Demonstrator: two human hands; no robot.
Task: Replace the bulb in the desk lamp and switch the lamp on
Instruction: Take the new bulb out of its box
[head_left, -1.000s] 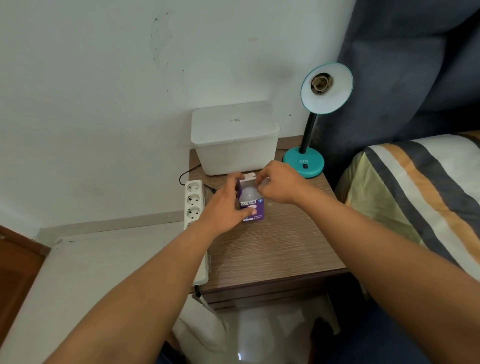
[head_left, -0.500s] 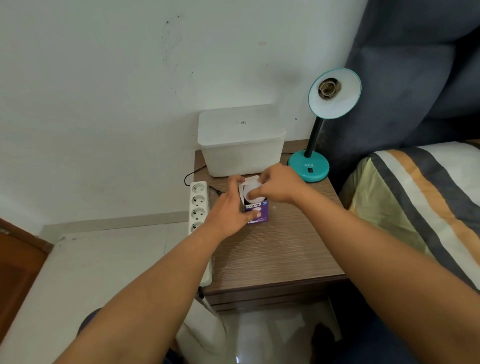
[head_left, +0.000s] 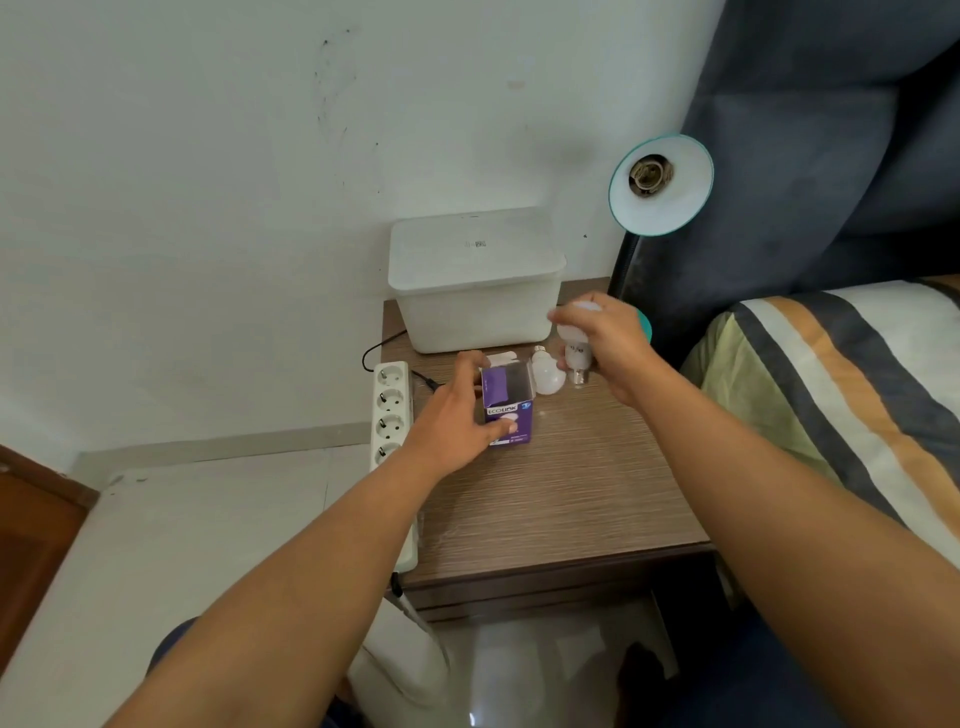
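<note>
A teal desk lamp (head_left: 661, 182) stands at the back right of the wooden nightstand (head_left: 561, 499), its shade tilted toward me with a bare socket (head_left: 649, 176). My left hand (head_left: 457, 415) grips a purple bulb box (head_left: 508, 402), open at the top and looking empty. My right hand (head_left: 608, 338) holds a white bulb (head_left: 575, 353) above the table, screw base pointing down. Another white bulb (head_left: 548, 371) lies on the table between the box and my right hand.
A white lidded plastic bin (head_left: 475, 280) sits against the wall behind the box. A white power strip (head_left: 392, 415) runs along the nightstand's left edge, a black cable plugged near it. A striped bed (head_left: 841, 395) borders the right side.
My right hand has pulled the white bulb out of the box and moved it right and up. My left hand still holds the box. The second bulb is now uncovered.
</note>
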